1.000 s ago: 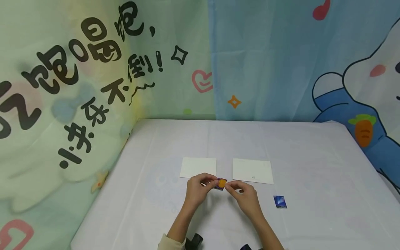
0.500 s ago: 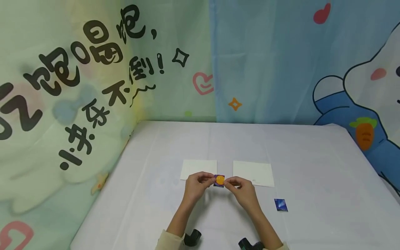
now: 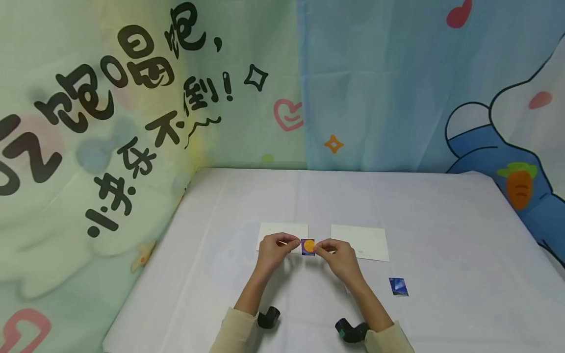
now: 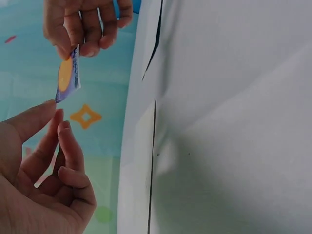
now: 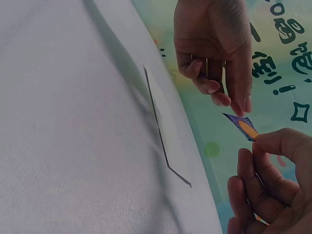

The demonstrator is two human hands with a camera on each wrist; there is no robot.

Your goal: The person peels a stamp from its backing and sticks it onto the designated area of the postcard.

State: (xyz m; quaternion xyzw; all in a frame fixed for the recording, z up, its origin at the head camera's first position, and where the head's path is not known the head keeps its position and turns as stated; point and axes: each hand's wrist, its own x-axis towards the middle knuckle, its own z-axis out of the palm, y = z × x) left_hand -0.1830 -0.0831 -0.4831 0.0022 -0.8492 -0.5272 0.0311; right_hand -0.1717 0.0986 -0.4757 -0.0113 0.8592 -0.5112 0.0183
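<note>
A small square card [image 3: 308, 247], purple with an orange disc, is held up between both hands above the white table. At its right edge the thumb and finger of my right hand [image 3: 342, 257] pinch it. The left fingertips meet its opposite edge; in the left wrist view the card [image 4: 65, 75] touches the thumb tip of my left hand [image 4: 53, 180] at one corner. The right wrist view shows the tilted card [image 5: 243, 127] nearly edge-on, thin. Other fingers of both hands are loosely bent.
Two white rectangular cards lie side by side behind the hands, the left white card [image 3: 282, 228] partly covered by the left hand, the right white card [image 3: 362, 242] mostly visible. A small blue card [image 3: 398, 287] lies to the right. Printed curtains [image 3: 375, 88] stand behind the table.
Both hands have moved a little away from the body, carrying the purple card. It has turned from a slanted position to nearly square-on in the head view. The blue card stays put.
</note>
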